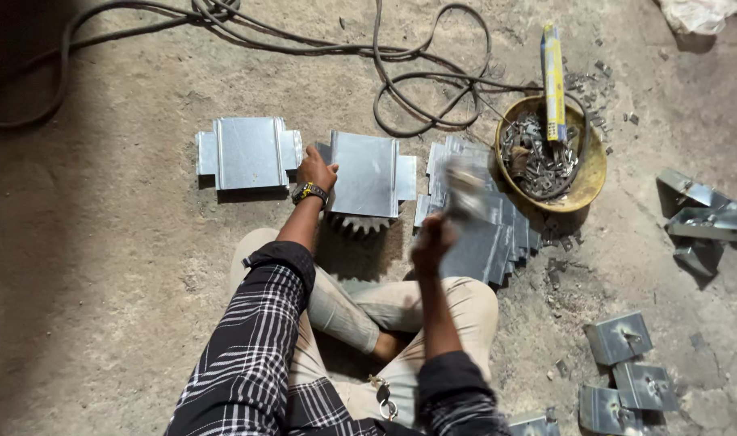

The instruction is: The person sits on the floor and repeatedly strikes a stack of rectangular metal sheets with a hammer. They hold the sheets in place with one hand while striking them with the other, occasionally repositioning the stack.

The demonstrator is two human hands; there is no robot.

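**Two hands, one sheet on a gear wheel**

Two hands work at the floor (102,266): the left hand (315,169) presses flat, fingers spread narrow, on the edge of a folded metal sheet (367,173) lying atop a toothed gear (357,224); the right hand (431,238) is closed around a blurred hammer (465,190), raised. A clean blow likely needs the sheet pinned square and fingers clear of the strike line. Counted: one finished sheet (247,152) at left, one fanned stack of blanks (485,234), one yellow bowl (593,173) of small fasteners, three brackets (619,337) at lower right
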